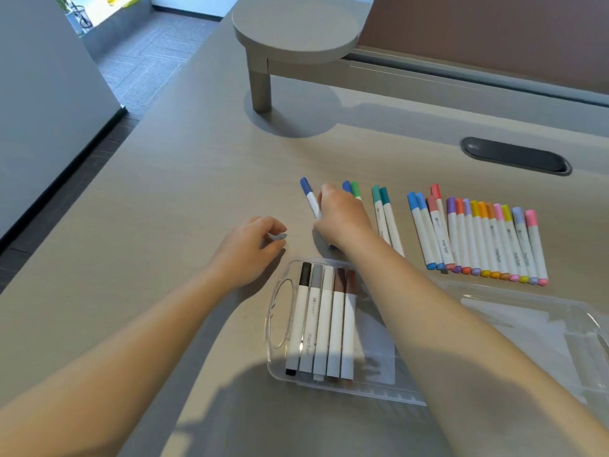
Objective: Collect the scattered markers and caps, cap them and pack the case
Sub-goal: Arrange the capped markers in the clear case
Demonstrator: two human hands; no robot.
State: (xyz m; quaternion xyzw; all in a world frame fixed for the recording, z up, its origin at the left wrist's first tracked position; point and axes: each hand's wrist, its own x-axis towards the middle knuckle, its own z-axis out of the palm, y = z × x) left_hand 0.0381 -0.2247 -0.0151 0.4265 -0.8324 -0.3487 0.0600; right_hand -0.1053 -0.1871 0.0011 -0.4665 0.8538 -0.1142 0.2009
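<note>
**Both hands out over the desk, right hand on a blue marker**

From my feed, both bare forearms reach forward across the desk (164, 192). The right hand (342, 219) lies knuckles up, its arm crossing above the clear case (379, 387). Its fingers curl round the blue-capped marker (309, 197), whose cap end sticks out up and to the left of the hand. The left hand (248, 249) sits palm down just left of it, fingers bent, thumb and fingertips closed on a small pale piece (276, 236); I cannot tell what that piece is.

The case lies open near the front edge, with five capped markers (324, 321) side by side at its left end: black, grey, white and two browns. Beyond the right hand lie a blue and green pair (351, 188) and two teal markers (384, 216). Further right, a row of capped markers (478, 239) runs from blue through purple, orange and yellow to pink.
</note>
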